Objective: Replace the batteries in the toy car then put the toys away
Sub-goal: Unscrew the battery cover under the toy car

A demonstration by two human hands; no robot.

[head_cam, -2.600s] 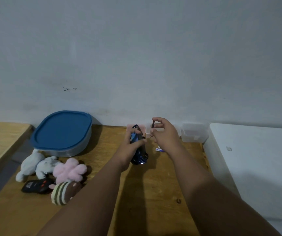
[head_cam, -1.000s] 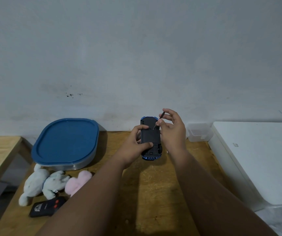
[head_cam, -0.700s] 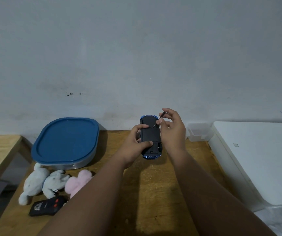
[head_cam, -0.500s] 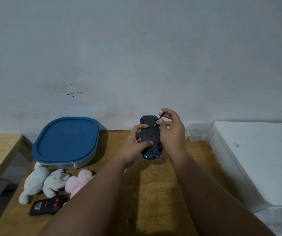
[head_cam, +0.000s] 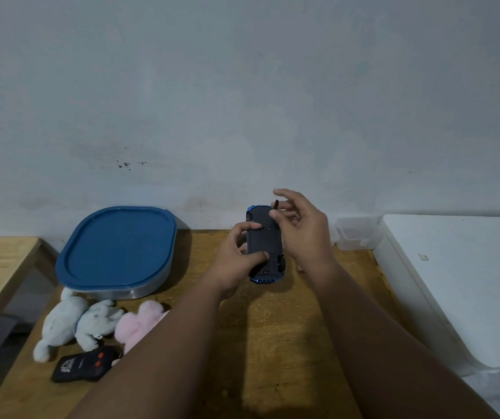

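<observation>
Toy car held underside-up in both hands, above the tabletop (head_cam: 273, 343).
The left-hand grip (head_cam: 236, 258) curls thumb and fingers round the toy car (head_cam: 264, 240). The right-hand grip (head_cam: 303, 234) pinches a thin dark screwdriver (head_cam: 276, 204) at the car's far end, its tip hard to make out. To the left lie a blue-lidded container (head_cam: 116, 246), pale plush toys (head_cam: 82, 325), a pink plush (head_cam: 135, 325) half covered by the forearm, and a black remote (head_cam: 82, 364).

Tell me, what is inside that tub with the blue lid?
Nothing inside can be seen: the blue lid covers the whole tub. Only the lid's top and a strip of grey wall show. Plush toys lie outside, in front of it.
</observation>
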